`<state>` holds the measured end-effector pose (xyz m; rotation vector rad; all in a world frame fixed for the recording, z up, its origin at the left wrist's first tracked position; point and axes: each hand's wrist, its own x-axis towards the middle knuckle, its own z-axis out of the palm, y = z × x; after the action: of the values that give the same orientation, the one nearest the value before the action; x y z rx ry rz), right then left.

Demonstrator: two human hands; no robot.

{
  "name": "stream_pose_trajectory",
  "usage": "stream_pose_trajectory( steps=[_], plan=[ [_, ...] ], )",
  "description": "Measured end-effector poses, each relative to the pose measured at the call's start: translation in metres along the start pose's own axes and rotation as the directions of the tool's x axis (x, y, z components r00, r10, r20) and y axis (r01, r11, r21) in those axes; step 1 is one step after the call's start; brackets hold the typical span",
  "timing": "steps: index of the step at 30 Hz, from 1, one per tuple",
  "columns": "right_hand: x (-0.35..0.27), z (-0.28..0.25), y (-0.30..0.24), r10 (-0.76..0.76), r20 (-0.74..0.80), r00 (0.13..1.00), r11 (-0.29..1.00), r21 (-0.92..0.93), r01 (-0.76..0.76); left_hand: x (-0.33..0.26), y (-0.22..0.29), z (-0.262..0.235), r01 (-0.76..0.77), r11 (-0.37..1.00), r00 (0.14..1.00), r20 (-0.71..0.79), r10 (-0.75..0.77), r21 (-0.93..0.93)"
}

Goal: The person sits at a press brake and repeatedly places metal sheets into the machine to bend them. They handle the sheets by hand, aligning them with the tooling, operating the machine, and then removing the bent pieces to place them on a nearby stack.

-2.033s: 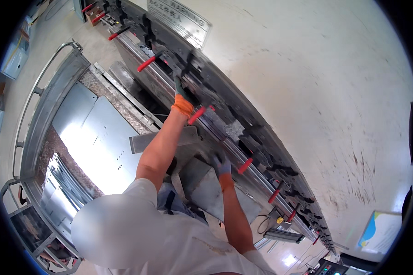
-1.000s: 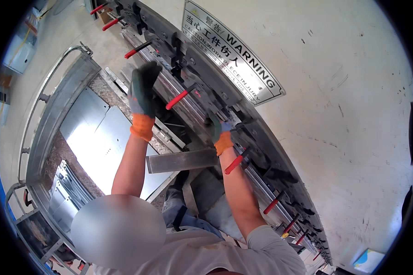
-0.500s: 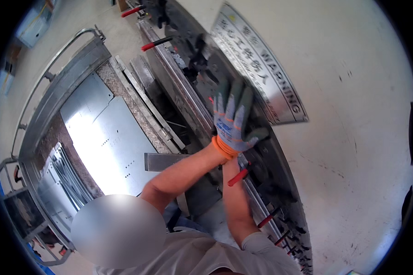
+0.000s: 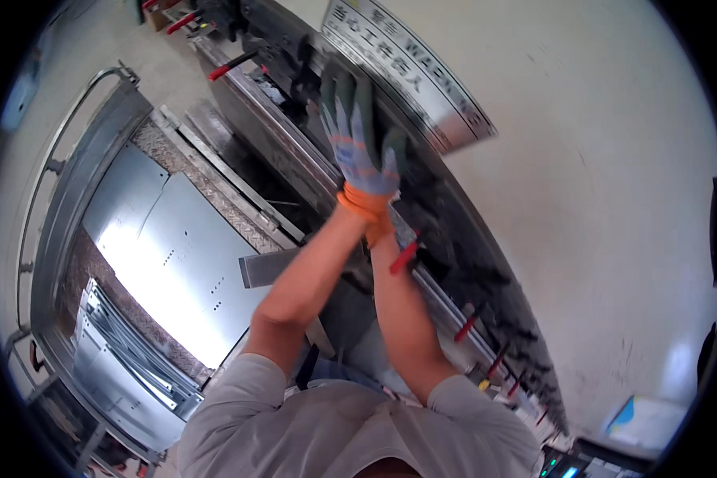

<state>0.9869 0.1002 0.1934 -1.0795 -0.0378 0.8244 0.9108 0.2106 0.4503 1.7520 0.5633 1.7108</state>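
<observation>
Hands both at the machine's dark beam, which runs diag. upper L to lower R of view. L hand – gray/green glove, orange cuff – open, fingers extended over the beam; contact unclear. R hand mostly hidden behind L, only orange cuff clear – can't tell its grip. Red handle just beside R wrist. Metal sign near L fingertips. Flat sheets on cart, L side.
</observation>
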Motion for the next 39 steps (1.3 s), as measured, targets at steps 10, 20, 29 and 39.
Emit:
stream_pose_trajectory(
  steps=[10, 20, 29, 39],
  plan=[
    [-0.195, -0.078, 0.036, 0.064, -0.043, 0.997, 0.826, -0.559, -0.077, -0.111, 0.02, -0.077, 0.507, 0.719, 0.84, 0.083, -0.537, -0.476],
    [-0.459, -0.268, 0.08, 0.187, -0.249, 0.95, 0.728, -0.615, -0.304, -0.165, 0.063, -0.044, 0.655, 0.636, 0.753, 0.286, -0.592, -0.408],
    [-0.664, -0.444, 0.146, 0.391, -0.702, 0.595, 0.877, 0.087, -0.473, -0.388, -0.018, -0.186, 0.937, 0.327, 0.336, 0.563, -0.755, -0.121],
    [-0.876, -0.537, 0.21, 0.444, -0.835, 0.325, 0.575, -0.012, -0.818, -0.569, 0.034, -0.424, 0.818, 0.056, -0.172, 0.336, -0.926, 0.573]
  ],
)
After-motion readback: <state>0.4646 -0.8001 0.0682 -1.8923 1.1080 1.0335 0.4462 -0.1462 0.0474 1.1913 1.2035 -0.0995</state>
